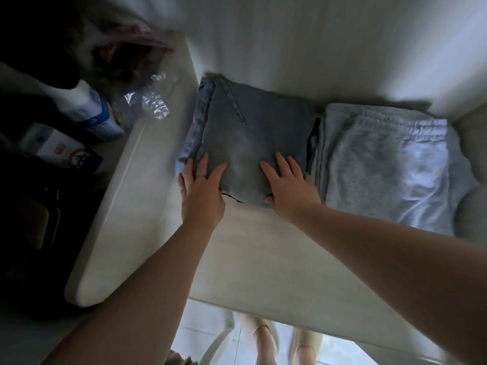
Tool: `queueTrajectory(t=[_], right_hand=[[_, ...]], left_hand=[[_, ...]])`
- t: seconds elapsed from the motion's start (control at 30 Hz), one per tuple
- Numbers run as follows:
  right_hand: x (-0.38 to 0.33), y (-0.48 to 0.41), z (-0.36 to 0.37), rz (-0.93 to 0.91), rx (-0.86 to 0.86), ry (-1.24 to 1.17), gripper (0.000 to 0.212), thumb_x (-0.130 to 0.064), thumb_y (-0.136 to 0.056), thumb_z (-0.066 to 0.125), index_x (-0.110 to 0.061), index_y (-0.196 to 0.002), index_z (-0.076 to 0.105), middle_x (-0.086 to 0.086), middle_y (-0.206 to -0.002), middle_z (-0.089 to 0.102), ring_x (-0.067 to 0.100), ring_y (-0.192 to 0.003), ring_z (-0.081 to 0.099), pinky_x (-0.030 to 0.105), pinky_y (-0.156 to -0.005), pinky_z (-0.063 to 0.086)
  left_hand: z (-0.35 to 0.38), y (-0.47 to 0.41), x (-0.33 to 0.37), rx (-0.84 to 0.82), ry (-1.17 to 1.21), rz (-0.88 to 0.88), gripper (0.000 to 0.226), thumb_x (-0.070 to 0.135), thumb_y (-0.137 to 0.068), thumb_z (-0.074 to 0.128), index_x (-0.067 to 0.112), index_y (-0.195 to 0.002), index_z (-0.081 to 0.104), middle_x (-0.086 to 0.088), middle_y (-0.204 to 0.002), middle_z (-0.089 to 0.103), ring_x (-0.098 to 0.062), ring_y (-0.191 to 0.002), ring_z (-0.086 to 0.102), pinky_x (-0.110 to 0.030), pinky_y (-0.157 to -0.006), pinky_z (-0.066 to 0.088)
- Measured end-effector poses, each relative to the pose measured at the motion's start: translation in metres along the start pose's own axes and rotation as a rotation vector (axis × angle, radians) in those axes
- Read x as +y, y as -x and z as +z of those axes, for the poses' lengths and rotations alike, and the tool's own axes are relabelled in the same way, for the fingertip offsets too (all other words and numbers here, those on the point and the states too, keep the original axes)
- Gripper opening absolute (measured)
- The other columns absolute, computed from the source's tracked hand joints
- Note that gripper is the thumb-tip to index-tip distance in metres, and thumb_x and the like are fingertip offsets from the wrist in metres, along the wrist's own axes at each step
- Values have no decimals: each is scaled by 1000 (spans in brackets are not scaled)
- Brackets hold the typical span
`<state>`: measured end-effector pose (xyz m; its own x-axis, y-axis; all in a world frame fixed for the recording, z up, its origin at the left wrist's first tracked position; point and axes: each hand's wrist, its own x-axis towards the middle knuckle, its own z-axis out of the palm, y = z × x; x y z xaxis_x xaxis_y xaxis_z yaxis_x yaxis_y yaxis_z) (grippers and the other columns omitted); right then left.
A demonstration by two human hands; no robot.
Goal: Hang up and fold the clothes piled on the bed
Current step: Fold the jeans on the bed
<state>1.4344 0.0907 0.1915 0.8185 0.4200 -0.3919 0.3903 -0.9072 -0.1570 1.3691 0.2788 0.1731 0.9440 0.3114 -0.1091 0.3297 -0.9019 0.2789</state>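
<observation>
Pressing down with fingers spread wide, left hand (201,185) and right hand (287,183) flatten folded blue denim jeans (250,138) at centre, folded pale grey sweatpants (382,159) just beside at 3 o'clock: two pieces apparently done, remaining pile out of sight.

A single wide-angle camera worn on the person's head looks forward and steeply down along both bare forearms. It sits close, at arm's reach above the left hand (203,188) and right hand (290,188) on folded jeans (253,133). The person's feet (259,337) on the tiled floor (200,325) fill the lower edge.
</observation>
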Motion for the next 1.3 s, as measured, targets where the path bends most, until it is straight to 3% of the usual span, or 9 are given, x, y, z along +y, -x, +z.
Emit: queueTrajectory(t=[0.2,0.37,0.57,0.7,0.97,1.3], right_hand=[[0,-10,4,5,6,-14,81,-41,-98,56,-35,-158,2,3,-168,-7,29,-154,-3,58,-118,19],[0,24,19,8,34,-30,81,-32,-97,53,-34,-159,2,2,-168,-9,27,-155,-4,57,-121,13],[-6,97,36,13,-152,3,77,-39,-99,48,-35,-159,-1,2,-168,-11,26,-155,-7,54,-122,7],[-9,156,39,43,-191,-57,77,-42,-100,46,-35,-159,-2,1,-169,-12,27,-155,-7,54,-122,8],[-9,251,14,19,-138,-107,74,-40,-101,46,-32,-160,1,1,-169,-9,29,-155,-5,54,-122,9],[-56,331,-35,-374,-12,-297,72,-33,-100,51,-32,-160,11,-1,-169,-1,25,-155,3,47,-122,11]], left_hand=[[6,-7,0,-15,-31,-14,66,15,-94,58,39,-151,35,0,-167,13,-35,-153,2,-59,-123,12],[14,39,5,-28,-39,1,63,30,-98,59,33,-154,31,-4,-168,14,-36,-153,6,-56,-120,23],[15,114,19,-390,8,-92,61,56,-102,36,39,-158,18,0,-169,7,-28,-155,0,-52,-123,14],[0,169,27,-512,24,-120,65,68,-98,29,41,-157,18,3,-169,6,-27,-155,0,-53,-123,8],[-68,252,22,-401,121,-172,68,71,-94,35,43,-155,24,1,-168,15,-29,-154,4,-50,-124,9],[-171,358,38,-143,195,-411,66,71,-94,36,45,-154,26,5,-167,17,-24,-155,6,-50,-122,12]])
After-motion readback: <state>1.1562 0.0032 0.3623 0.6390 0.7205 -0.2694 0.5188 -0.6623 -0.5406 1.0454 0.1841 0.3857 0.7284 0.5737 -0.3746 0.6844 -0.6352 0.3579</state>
